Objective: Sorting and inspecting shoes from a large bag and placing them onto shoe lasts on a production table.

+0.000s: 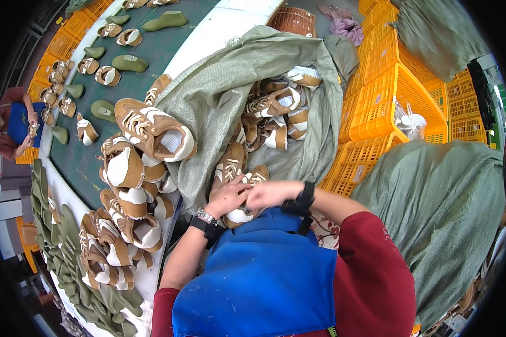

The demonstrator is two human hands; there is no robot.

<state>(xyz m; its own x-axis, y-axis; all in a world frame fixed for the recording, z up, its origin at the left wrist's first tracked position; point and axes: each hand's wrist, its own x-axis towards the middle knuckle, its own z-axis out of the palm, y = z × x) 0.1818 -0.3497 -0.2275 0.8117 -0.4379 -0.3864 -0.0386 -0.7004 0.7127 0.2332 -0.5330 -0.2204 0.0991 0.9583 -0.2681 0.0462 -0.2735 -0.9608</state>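
Close in front of my blue apron lies a pair of brown and white sneakers, one sneaker (229, 162) to the left and the other sneaker (257, 175) beside it, with laces on top. My left hand (227, 197) grips the pair near the ankle openings, fingers bent over the upper. Curled tight, my right hand (267, 195) presses over the right sneaker; its fingertips and whatever they pinch are hidden. Just beyond, a grey-green woven sack (208, 106) gapes with several similar sneakers (275, 103) inside.
Left of me, more sneakers (123, 168) are piled on a table edge. A green conveyor belt (152, 45) carries shoes and green shoe lasts (130, 63). More lasts (67, 264) lie lower left. Orange crates (371, 112) and a covered heap (433, 208) stand right. A co-worker (17, 121) handles a shoe.
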